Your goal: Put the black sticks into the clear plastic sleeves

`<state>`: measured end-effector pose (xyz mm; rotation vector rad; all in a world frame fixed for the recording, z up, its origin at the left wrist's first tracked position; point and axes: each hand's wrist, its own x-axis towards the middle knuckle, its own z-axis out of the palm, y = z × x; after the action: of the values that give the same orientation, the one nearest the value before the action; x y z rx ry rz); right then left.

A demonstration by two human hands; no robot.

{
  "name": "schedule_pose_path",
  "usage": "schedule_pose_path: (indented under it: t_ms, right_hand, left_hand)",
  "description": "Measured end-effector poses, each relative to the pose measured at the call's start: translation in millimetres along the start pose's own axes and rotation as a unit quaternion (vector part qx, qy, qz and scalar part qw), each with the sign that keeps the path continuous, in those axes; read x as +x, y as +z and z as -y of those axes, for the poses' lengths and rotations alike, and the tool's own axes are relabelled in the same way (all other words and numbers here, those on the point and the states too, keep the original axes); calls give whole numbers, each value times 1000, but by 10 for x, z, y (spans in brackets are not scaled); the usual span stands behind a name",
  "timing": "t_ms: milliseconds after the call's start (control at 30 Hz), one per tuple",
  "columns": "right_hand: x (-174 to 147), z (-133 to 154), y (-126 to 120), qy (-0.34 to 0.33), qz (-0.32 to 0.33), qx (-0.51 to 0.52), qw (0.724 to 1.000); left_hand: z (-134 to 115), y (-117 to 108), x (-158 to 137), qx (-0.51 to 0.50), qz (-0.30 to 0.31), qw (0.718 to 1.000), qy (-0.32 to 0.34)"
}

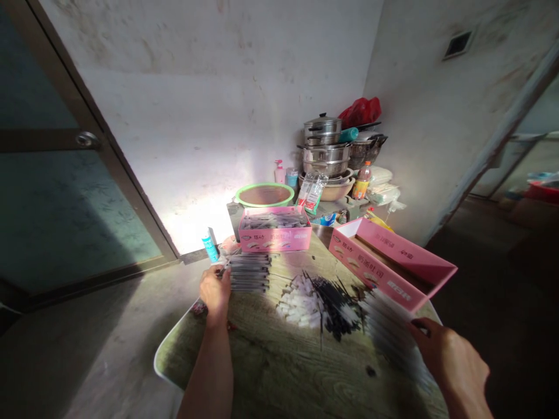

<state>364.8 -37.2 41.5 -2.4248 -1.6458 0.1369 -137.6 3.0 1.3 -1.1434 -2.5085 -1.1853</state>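
My left hand (pixel 215 288) is closed at the left end of a row of pens (pixel 250 272), its fingertips pinched on a pen there. The pens lie side by side, with clear barrels and dark ends. Over on the right, my right hand (pixel 452 352) has its fingers closed at the near end of a spread of clear pen barrels (pixel 391 326). What those fingers grip is too blurred to name. Between the hands lie a heap of short white pieces (pixel 300 302), probably pen caps, and a bundle of thin black refills (pixel 336 302).
A pink box (pixel 276 240) full of pens stands at the table's back. Another pink box (pixel 384 267) sits tilted at the right. A blue-labelled bottle (pixel 210 247) is at left. Beyond are a green-rimmed basin (pixel 265 187), stacked pots (pixel 325 152) and a drink bottle (pixel 362 181).
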Motion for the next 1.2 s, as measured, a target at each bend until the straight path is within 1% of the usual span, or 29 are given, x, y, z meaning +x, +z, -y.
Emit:
schedule_pose_path:
  t_ms: [133,267,467,567,667,733,800,867,933,1033,1133,1200]
  right_hand:
    - [-22,41,-1,-4,4,-1,1000]
    - [-57,83,-23,-5,9,2,1000]
    - [-63,95,13,-8,14,0,1000]
    - [-51,90,32,-6,16,-1,1000]
    - [-52,102,33,-3,11,3,1000]
    - [-65,129,30,-3,-2,4,1000]
    - [-86,174,38,-8,-23,1,1000]
    - [-109,232,65,-23,-44,-4,999]
    - [-130,296,110,-44,-62,-8,997]
    - [-158,391,184,-73,-76,-9,994]
    - [-179,458,236,-87,-74,-1,993]
    - [-183,476,260,-90,-69,6,993]
  left_hand:
    - [48,53,-5,39,42,998,-5]
    - [25,87,-17,65,62,996,-13]
    - [36,80,-23,74,62,995,-12]
    - [38,69,-24,77,61,995,-23]
    - [4,33,-6,61,33,997,-30]
    - [-78,8,-14,19,4,1000,-16]
    - [-231,4,-86,-49,-5,999,19]
    - [-443,28,-245,-133,28,987,88]
    - [-678,74,-480,-182,76,963,183]
    - [-973,142,-855,-188,145,925,297]
    - [-1120,176,-1087,-174,198,902,341]
    - [-1128,187,-1111,-178,216,893,352]
